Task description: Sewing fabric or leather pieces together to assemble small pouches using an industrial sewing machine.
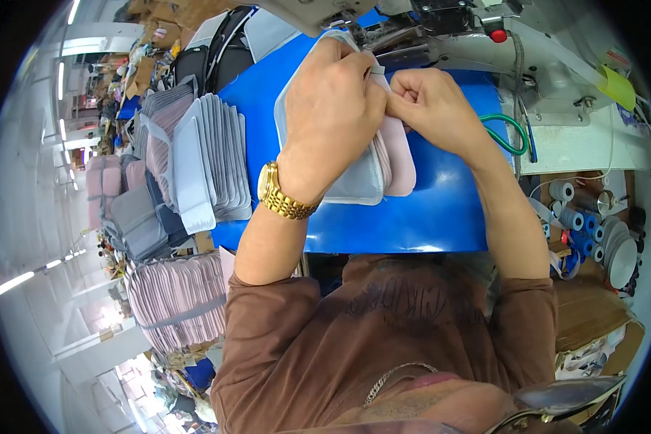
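Observation:
My left hand (336, 101), with a gold watch (286, 194) on its wrist, lies over a light grey-blue fabric panel (358, 181). Its fingers curl at the panel's upper part, close under the sewing machine head (343, 18). Pink fabric panels (398, 155) with rounded corners show along the right edge of the grey-blue one. My right hand (430, 105) is closed in a pinch beside the left fingertips, at the upper right edge of the panels. Whatever sits between its fingertips is hidden. Both hands are above the blue work surface (448, 195).
Stacked grey panels (220, 159) stand at the left of the blue surface. Lower left is a tied bundle of pink panels (177, 300). A green hose loop (510, 134) lies right of my right forearm. Thread spools (575, 217) fill the right side.

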Motion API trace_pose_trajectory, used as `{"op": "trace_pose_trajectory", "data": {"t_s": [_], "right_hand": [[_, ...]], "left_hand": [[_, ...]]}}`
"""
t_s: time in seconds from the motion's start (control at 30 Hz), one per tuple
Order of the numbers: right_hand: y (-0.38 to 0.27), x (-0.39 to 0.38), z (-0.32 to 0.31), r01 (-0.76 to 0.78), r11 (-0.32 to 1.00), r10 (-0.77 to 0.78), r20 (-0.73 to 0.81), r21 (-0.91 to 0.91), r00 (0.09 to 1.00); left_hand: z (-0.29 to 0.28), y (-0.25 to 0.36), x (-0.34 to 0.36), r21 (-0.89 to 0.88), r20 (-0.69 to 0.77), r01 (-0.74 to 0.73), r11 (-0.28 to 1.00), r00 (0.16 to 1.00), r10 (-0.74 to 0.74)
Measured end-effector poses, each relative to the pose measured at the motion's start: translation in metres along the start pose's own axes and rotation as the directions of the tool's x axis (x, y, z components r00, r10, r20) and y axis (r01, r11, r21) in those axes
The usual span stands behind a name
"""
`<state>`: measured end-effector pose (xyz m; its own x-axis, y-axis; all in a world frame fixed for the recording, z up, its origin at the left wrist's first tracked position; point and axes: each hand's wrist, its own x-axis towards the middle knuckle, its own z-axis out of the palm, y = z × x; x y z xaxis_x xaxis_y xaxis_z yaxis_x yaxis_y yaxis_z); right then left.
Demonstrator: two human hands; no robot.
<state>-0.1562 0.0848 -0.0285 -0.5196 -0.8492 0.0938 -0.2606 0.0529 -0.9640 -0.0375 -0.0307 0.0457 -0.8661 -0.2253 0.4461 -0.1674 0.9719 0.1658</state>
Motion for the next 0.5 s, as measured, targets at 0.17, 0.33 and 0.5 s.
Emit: {"op": "trace_pose_trajectory", "data": {"t_s": [0.17,0.33,0.5], "right_hand": [[0.005,-0.004,-0.004,0.142,0.974,-0.164,-0.116,-0.178,0.980],[0.005,0.007,-0.003,0.185,0.950,-0.233,-0.178,-0.252,0.956],[0.009,-0.012,-0.008,0.255,0.936,-0.277,-0.061,-0.243,0.959]], "left_hand": [[-0.001,0.000,0.004,0.006,-0.008,0.023,1.000,1.000,-0.023],[0.007,0.000,0.007,0.033,-0.061,0.027,0.999,0.998,-0.025],[0.002,0.009,-0.023,-0.111,-0.032,0.056,0.992,0.998,-0.060]]}}
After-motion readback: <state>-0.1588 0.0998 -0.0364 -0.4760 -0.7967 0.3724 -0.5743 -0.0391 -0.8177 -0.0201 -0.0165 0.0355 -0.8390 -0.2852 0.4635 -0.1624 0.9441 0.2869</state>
